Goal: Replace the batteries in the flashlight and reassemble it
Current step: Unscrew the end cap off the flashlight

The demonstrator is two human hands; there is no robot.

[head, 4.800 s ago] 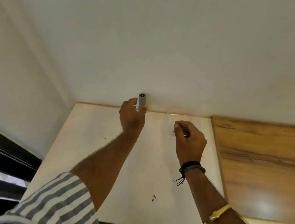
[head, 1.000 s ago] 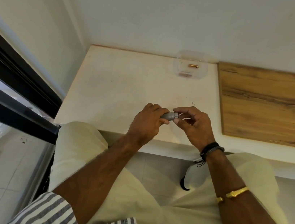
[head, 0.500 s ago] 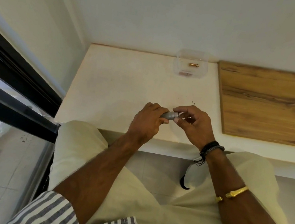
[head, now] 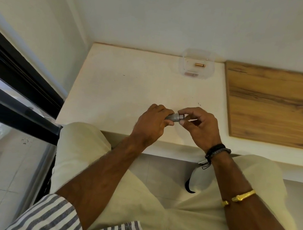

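Note:
A small grey flashlight (head: pixel 174 117) lies level between my hands, above the near edge of the white table (head: pixel 124 83). My left hand (head: pixel 152 123) is wrapped around its body and hides most of it. My right hand (head: pixel 199 126) pinches the flashlight's right end (head: pixel 181 117) between thumb and forefinger; what sits at that end I cannot make out. A copper-coloured battery (head: pixel 199 65) lies in a clear plastic container (head: pixel 210 72) at the back of the table.
A wooden board (head: pixel 278 105) covers the table's right part. A white wall runs behind, and a black window frame (head: pixel 14 84) stands at the left. My knees sit under the table's front edge, with a white and black object (head: pixel 198 182) on the floor between them.
Since 4.8 s ago the flashlight has come from the back of the table to the front edge, now in both hands. Over the last second my right fingers shift slightly at its end.

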